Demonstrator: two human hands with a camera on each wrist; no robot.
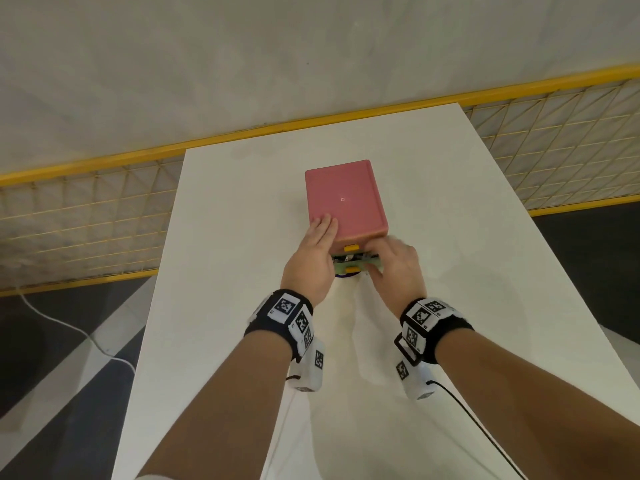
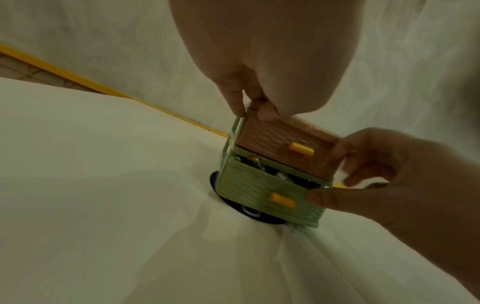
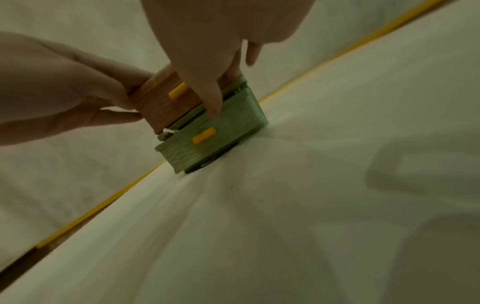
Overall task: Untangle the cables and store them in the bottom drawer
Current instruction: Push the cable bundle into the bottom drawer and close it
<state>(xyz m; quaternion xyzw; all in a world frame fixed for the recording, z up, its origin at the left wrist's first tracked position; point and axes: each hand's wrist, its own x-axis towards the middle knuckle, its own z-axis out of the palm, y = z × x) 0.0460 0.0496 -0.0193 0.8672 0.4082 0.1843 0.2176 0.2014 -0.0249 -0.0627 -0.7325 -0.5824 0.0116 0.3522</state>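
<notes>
A pink drawer box point(image 1: 344, 199) stands on the white table point(image 1: 467, 237). Its top drawer point(image 2: 275, 139) with a yellow handle is pushed in. The green bottom drawer point(image 2: 249, 185) sticks out a little, and cables point(image 2: 275, 174) show in the gap behind its front. My left hand point(image 1: 323, 226) lies with its fingers on the box's top near corner and its thumb at the side, holding the box. My right hand point(image 1: 381, 258) pinches the green drawer's right end, with the thumb point(image 2: 319, 197) on the front and the fingers curled behind.
A dark blue round thing point(image 2: 249, 214) peeks out from under the green drawer. Yellow wire fencing point(image 1: 86, 216) runs behind the table's far edge. A white cable point(image 1: 69, 327) lies on the dark floor at the left.
</notes>
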